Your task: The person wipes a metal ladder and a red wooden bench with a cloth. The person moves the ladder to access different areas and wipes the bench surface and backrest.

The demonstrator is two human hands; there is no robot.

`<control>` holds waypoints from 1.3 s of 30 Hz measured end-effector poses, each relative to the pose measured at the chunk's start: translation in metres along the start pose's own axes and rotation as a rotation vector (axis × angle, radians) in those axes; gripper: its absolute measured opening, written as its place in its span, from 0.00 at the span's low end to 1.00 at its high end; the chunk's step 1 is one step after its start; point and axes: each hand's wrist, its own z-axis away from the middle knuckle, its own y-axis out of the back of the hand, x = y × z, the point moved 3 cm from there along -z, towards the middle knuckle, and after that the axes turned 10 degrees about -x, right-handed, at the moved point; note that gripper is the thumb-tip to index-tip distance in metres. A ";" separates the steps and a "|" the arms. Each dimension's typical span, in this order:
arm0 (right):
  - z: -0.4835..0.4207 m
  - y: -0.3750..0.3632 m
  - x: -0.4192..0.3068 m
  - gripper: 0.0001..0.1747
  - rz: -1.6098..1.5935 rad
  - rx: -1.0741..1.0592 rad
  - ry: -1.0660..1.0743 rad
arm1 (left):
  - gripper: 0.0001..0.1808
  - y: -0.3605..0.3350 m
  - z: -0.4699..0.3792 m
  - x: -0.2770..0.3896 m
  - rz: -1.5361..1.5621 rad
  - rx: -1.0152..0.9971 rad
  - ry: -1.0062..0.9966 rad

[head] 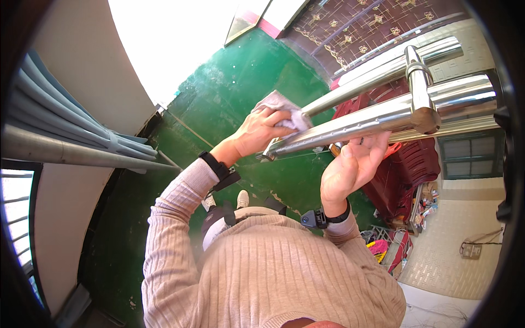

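My left hand grips a folded light cloth and presses it near the lower left end of a shiny metal rail with a row of small bumps or holes. My right hand is under the same rail, palm up with its fingers against the underside. A second metal tube runs alongside, joined to the rail by a short metal crosspiece. The cloth covers part of the tubes' lower left ends.
Dark red plastic chairs stand beyond my right hand. A grey-blue curtain hangs at the left above a long metal pole. The green floor is below. Assorted small items lie at the right.
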 end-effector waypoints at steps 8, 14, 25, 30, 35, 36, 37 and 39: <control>0.003 0.018 0.006 0.45 -0.004 -0.040 -0.025 | 0.26 -0.012 0.033 -0.003 0.197 -0.238 0.359; 0.026 0.019 -0.038 0.35 0.518 -0.498 0.078 | 0.28 0.038 0.026 0.039 1.108 -0.187 0.756; -0.008 0.037 -0.070 0.25 0.677 -0.441 0.494 | 0.42 0.089 -0.011 0.079 1.297 0.106 0.323; -0.041 0.045 -0.065 0.24 0.988 -0.171 0.688 | 0.46 0.040 -0.041 0.062 1.290 0.043 0.469; 0.047 0.003 0.013 0.19 1.039 -0.408 0.537 | 0.51 0.024 -0.035 0.052 1.448 -0.016 0.515; 0.065 -0.002 0.028 0.19 0.975 -0.398 0.514 | 0.52 0.024 -0.032 0.050 1.528 -0.068 0.487; 0.081 -0.001 0.039 0.17 0.943 -0.463 0.479 | 0.52 0.025 -0.032 0.046 1.560 -0.108 0.485; 0.107 -0.007 0.053 0.12 0.807 -0.589 0.402 | 0.51 0.026 -0.032 0.040 1.442 -0.168 0.430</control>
